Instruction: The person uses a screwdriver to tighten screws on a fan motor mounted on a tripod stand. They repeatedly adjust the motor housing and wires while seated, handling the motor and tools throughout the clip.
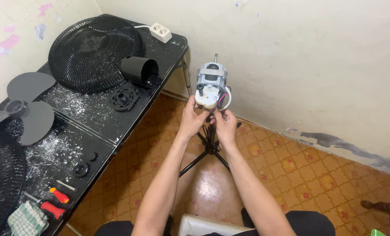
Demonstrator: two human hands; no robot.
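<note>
Bare grey metal fan motor [211, 85] with upright shaft, held over the patterned orange floor tiles [291, 166], atop a black stand with splayed legs [209, 146], well off the right edge of the paint-spattered black table [103, 118]. Left hand [192, 119] and right hand [225, 124] both curled under the motor's cream base, fingers closed on it. Round black fan grille [94, 52] near the table's far edge; grey blade [26, 107] at left; red-handled screwdrivers [55, 202] near the front edge.

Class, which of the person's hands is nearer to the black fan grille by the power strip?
Left. The left hand sits on the grille's side of the motor; the right hand is farther off.
</note>
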